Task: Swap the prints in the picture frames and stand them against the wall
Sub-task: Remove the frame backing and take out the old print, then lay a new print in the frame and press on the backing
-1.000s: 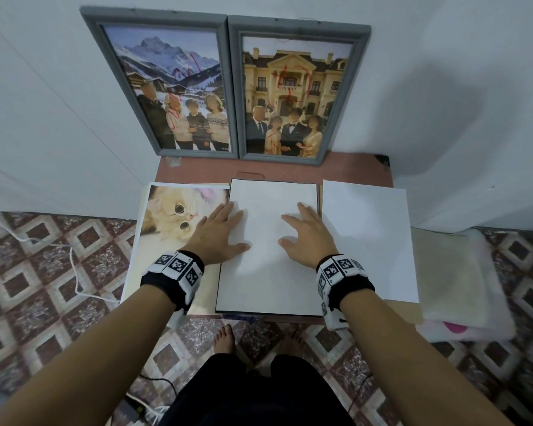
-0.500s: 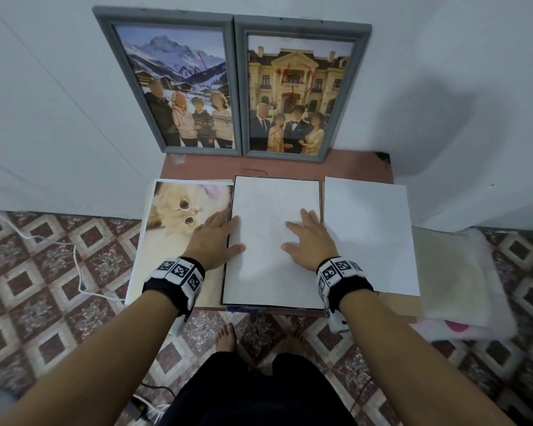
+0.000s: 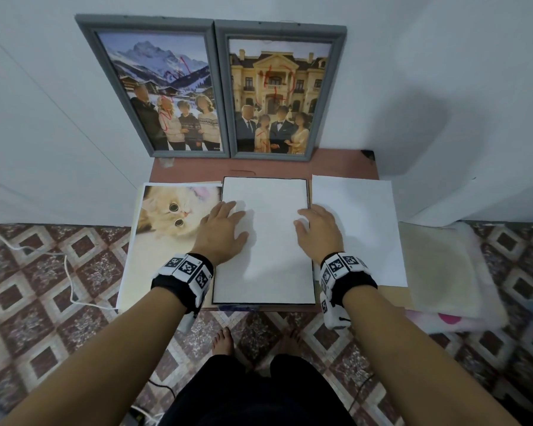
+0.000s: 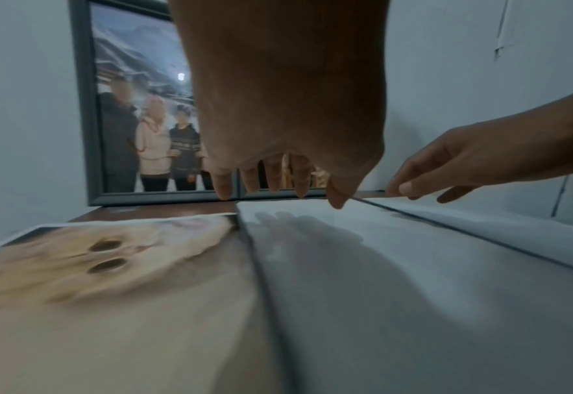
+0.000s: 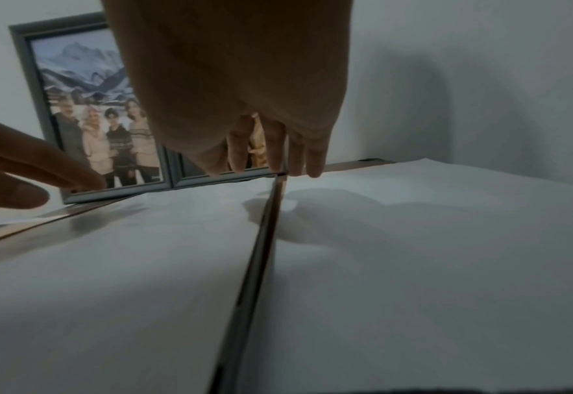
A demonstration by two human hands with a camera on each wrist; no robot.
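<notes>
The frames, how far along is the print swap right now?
Looks done: two grey frames, mountain and mansion, stand against the wall. In hand: left hand and right hand lie open at the side edges of a white sheet filling a flat frame. Left: the cat print and another white sheet lie loose beside it; the flat frame is not yet stood up.

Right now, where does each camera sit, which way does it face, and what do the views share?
Head: looks down at the table, two grey frames, both forearms and bare feet.
Left wrist: low behind the left hand, facing the wall and the mountain frame; the right hand shows too.
Right wrist: low behind the right hand, facing the wall.
Shared: the white sheet and mountain frame.
</notes>
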